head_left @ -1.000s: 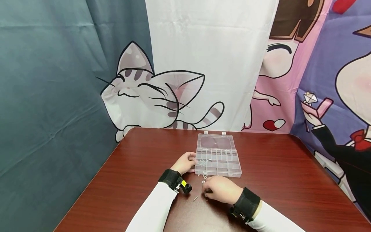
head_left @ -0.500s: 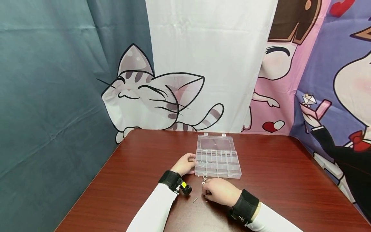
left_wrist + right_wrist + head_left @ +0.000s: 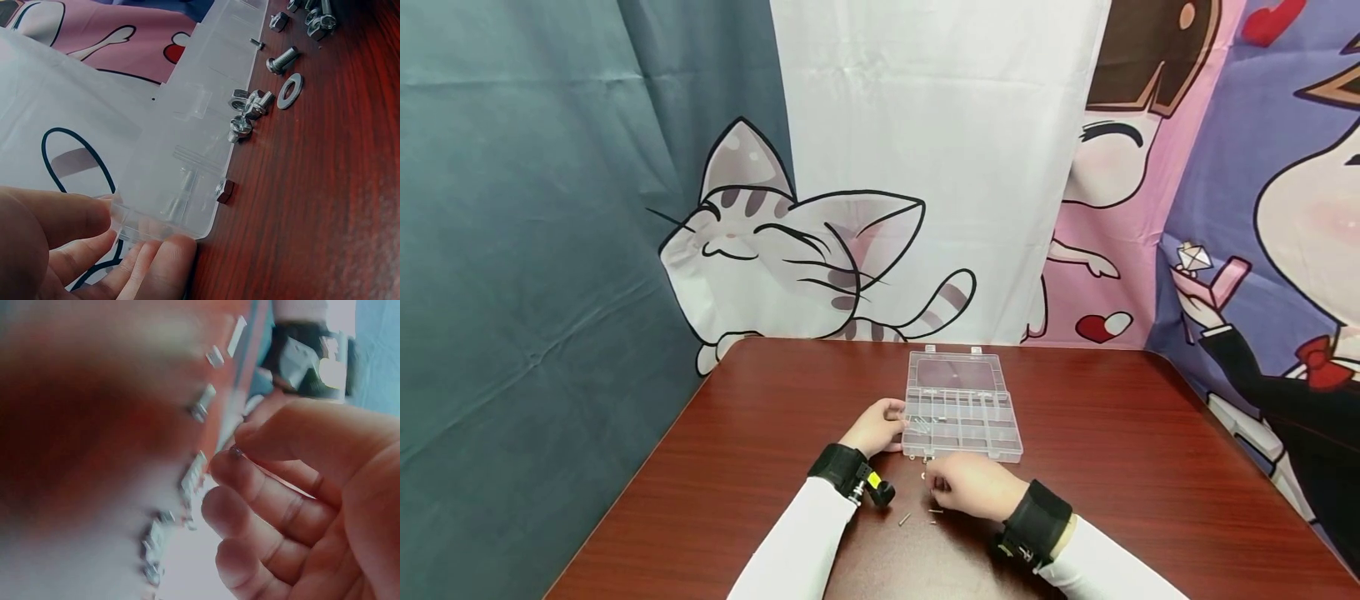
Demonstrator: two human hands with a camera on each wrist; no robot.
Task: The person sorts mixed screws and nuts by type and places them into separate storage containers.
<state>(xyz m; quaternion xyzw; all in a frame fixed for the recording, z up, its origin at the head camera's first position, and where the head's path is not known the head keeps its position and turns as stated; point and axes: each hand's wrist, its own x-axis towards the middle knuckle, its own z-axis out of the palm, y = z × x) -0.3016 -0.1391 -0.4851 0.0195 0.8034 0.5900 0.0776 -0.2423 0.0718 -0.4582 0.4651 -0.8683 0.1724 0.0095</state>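
Note:
A clear plastic compartment box [image 3: 962, 431] lies on the table with its lid folded back; a few screws [image 3: 919, 425] show in its left compartments. My left hand [image 3: 874, 427] holds the box's left side, thumb and fingers at its corner in the left wrist view. My right hand [image 3: 976, 485] is over the table just in front of the box. In the right wrist view its thumb and index fingertip pinch a tiny dark metal piece [image 3: 235, 452], mostly hidden; its kind I cannot tell. A hex nut [image 3: 225, 190] sits against the box's front edge.
Along the box's front lie a cluster of nuts and bolts [image 3: 247, 112], a flat washer [image 3: 290, 91], a short bolt [image 3: 284, 60] and a tiny screw [image 3: 257, 44]. Nearer the person, a longer screw [image 3: 904, 519] lies on the red-brown table [image 3: 760, 467]. Printed curtains hang behind.
My right hand has lifted slightly and shifted toward the box, leaving a screw visible on the table below it. My left hand stays at the box's corner.

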